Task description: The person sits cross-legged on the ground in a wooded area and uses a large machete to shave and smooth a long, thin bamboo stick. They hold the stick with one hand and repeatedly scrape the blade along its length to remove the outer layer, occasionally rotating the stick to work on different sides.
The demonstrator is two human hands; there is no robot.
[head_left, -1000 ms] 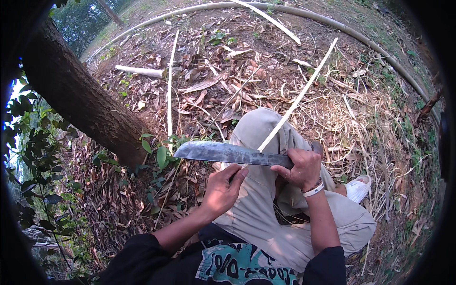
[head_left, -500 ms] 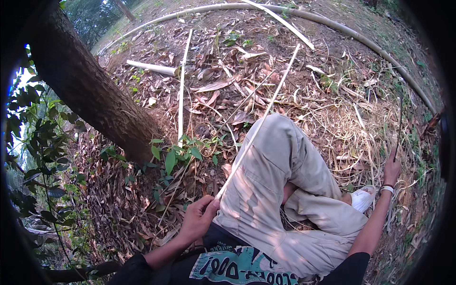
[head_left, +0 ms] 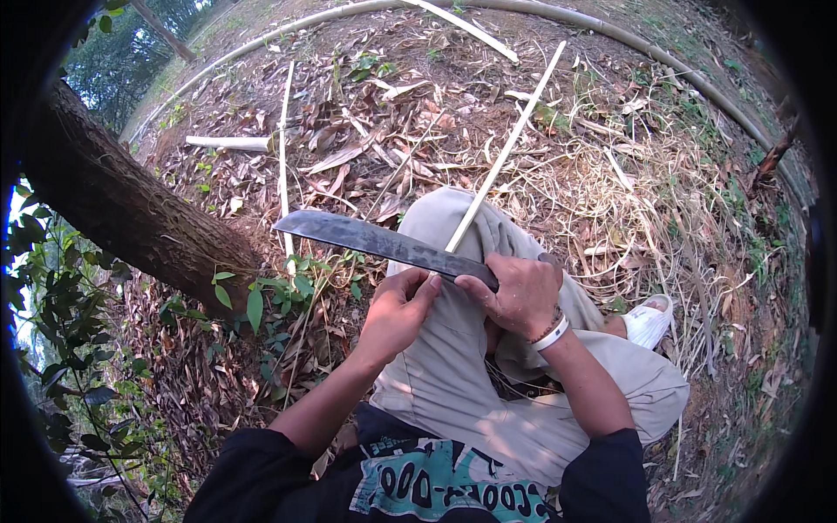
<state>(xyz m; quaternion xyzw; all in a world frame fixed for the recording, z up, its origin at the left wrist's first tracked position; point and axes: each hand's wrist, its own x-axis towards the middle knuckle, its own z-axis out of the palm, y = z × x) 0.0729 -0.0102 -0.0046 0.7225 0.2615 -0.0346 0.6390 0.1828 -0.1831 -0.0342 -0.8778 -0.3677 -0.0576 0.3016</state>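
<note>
A long pale strip, apparently split bamboo point(head_left: 510, 144), slants up and away across my raised knee. My left hand point(head_left: 400, 312) pinches its near end between thumb and fingers, beside the thigh. In my right hand point(head_left: 526, 295) is a machete point(head_left: 375, 241) with a dark, broad blade, its handle mostly hidden by the fingers. The blade points left and lies across the strip just beyond my left fingertips, over the trousers point(head_left: 445, 349). Whether the edge bites into the strip cannot be made out.
A leaning tree trunk point(head_left: 131, 200) rises on the left, with leafy twigs point(head_left: 78, 366) below it. More pale strips point(head_left: 284, 157) and a short pale piece point(head_left: 228, 142) lie on dry leaves. Thin shavings point(head_left: 628, 227) are heaped at right; a long pole point(head_left: 663, 57) curves behind.
My right hand has swung the machete in from the far right to lie over the strip. My left hand has moved up and right, still pinching the strip.
</note>
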